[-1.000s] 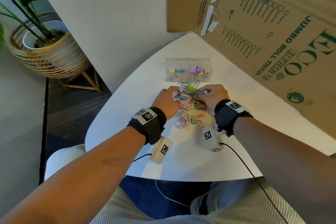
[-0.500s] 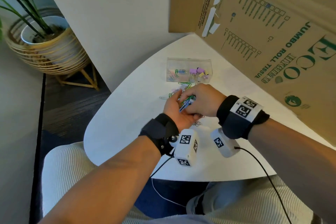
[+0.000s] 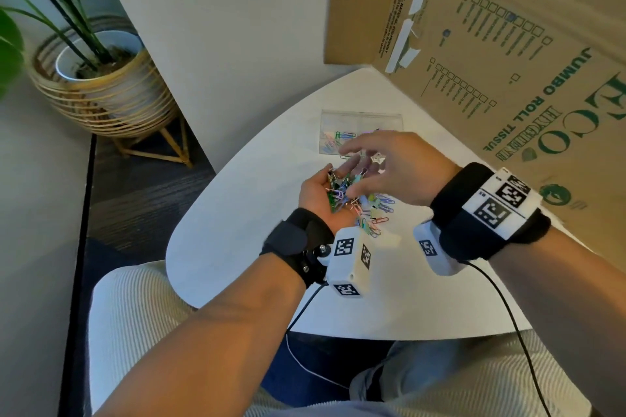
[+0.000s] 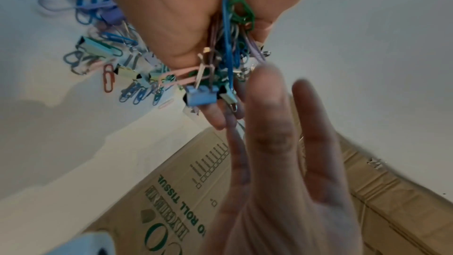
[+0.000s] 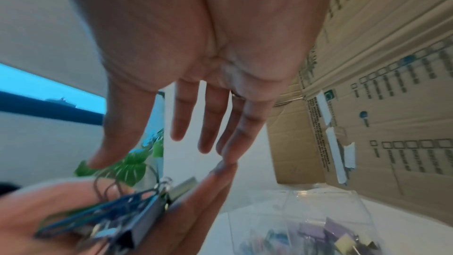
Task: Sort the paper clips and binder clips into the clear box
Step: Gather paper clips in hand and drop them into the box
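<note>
My left hand point(image 3: 321, 195) is turned palm up above the table and cups a bunch of coloured paper clips and binder clips point(image 3: 338, 189). The left wrist view shows the bunch point(image 4: 228, 55) in the fold of the palm, with a blue binder clip point(image 4: 202, 97) at its end. My right hand point(image 3: 382, 166) hovers just over the bunch, fingers spread and holding nothing, as the right wrist view point(image 5: 208, 65) also shows. More loose clips point(image 3: 376, 213) lie on the white table under the hands. Behind them stands the clear box point(image 3: 359, 125), with some clips inside.
A big cardboard box point(image 3: 508, 78) leans along the right and back of the white table point(image 3: 237, 247). A potted plant in a wicker stand point(image 3: 95, 78) is on the floor at the left. Wrist camera cables hang over the table's near edge.
Both hands scooped clips from the pile and lifted. The left hand has turned palm up with the bunch, and the right hand has let go and spread its fingers above it.
</note>
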Motion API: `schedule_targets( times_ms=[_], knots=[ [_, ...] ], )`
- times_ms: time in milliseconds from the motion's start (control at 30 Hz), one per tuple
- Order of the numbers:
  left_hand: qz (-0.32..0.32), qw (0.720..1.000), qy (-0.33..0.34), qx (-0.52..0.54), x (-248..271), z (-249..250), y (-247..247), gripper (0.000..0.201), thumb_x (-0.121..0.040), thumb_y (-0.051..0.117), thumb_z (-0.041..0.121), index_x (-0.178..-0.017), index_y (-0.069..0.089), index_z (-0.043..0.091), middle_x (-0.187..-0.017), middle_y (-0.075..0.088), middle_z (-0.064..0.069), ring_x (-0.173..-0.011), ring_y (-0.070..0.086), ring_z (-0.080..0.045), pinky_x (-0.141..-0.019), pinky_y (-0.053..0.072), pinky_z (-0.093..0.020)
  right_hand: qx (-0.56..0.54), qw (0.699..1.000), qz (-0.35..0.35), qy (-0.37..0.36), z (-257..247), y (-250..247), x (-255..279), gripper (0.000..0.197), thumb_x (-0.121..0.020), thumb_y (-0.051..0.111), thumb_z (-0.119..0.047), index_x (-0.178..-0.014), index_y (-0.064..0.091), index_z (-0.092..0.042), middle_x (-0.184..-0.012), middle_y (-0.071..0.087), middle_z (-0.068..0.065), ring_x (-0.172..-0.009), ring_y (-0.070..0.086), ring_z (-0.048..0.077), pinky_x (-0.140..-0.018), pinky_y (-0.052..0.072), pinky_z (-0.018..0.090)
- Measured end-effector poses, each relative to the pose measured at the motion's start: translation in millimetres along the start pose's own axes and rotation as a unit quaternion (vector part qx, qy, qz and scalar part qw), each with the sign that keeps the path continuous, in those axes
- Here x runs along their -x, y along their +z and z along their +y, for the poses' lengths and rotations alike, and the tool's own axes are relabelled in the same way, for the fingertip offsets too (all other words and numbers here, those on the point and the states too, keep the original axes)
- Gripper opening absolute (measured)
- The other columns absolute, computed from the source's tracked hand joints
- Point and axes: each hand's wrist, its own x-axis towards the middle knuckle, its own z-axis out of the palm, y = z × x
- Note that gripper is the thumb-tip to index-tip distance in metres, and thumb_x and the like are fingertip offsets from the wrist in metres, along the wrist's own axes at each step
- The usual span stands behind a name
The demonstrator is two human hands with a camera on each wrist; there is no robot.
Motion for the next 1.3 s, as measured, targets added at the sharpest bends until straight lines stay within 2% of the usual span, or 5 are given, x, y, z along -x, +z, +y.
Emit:
schedule_targets(
  times_ms=[167, 500, 700, 1033, 1300],
  knots=[
    [-0.025, 0.997, 0.004, 0.078, -5.8, 10.3, -6.8, 0.047, -0.101, 0.030, 0.028, -0.105, 0.065, -0.003, -0.114, 0.063, -0.022, -0.097, 0.060, -0.036, -0.075, 0.048, -0.047, 0.000, 0.998, 0.060, 0.021, 6.7, 1.9, 8.9, 0.015, -0.073, 0.081, -0.035, -0.081, 0.070, -0.029, -0.076, 0.063, -0.011, -0.069, 0.052, -0.001, -0.060, 0.039, 0.014],
    [-0.016, 0.989, 0.042, 0.144, -7.6, 12.3, -11.5, 0.046, -0.102, 0.029, 0.025, -0.103, 0.061, -0.008, -0.088, 0.071, -0.025, -0.091, 0.063, -0.038, -0.079, 0.051, -0.046, -0.194, 0.969, 0.060, 0.140, 21.4, 44.7, 9.4, 0.015, -0.079, 0.075, -0.006, -0.086, 0.063, -0.011, -0.070, 0.073, 0.009, -0.063, 0.070, 0.025, -0.072, 0.061, 0.045],
    [0.000, 0.988, 0.058, 0.140, -11.0, 21.6, -28.3, 0.046, -0.103, 0.030, 0.027, -0.102, 0.061, -0.008, -0.090, 0.070, -0.025, -0.092, 0.063, -0.038, -0.082, 0.049, -0.046, -0.071, 0.987, 0.066, 0.130, 39.7, 47.8, 10.1, 0.009, -0.080, 0.074, -0.017, -0.084, 0.068, -0.024, -0.078, 0.070, -0.001, -0.071, 0.060, 0.013, -0.067, 0.047, 0.025],
    [0.026, 0.988, 0.063, 0.141, -8.5, 18.9, -51.1, 0.044, -0.102, 0.032, 0.024, -0.104, 0.061, -0.008, -0.089, 0.070, -0.026, -0.092, 0.062, -0.039, -0.080, 0.049, -0.047, 0.202, 0.964, -0.147, 0.087, 50.2, 84.9, 1.9, 0.033, -0.087, 0.066, -0.031, -0.119, 0.065, -0.023, -0.115, 0.064, -0.003, -0.104, 0.057, 0.021, -0.086, 0.049, 0.033],
    [0.013, 0.990, 0.056, 0.125, -7.3, 19.4, -49.9, 0.043, -0.101, 0.032, 0.025, -0.104, 0.061, -0.008, -0.090, 0.070, -0.025, -0.092, 0.063, -0.038, -0.082, 0.049, -0.046, 0.144, 0.977, -0.089, 0.130, 60.9, 77.9, 6.4, 0.020, -0.087, 0.060, -0.031, -0.105, 0.069, -0.025, -0.102, 0.067, -0.003, -0.091, 0.059, 0.018, -0.079, 0.049, 0.028]
  ],
)
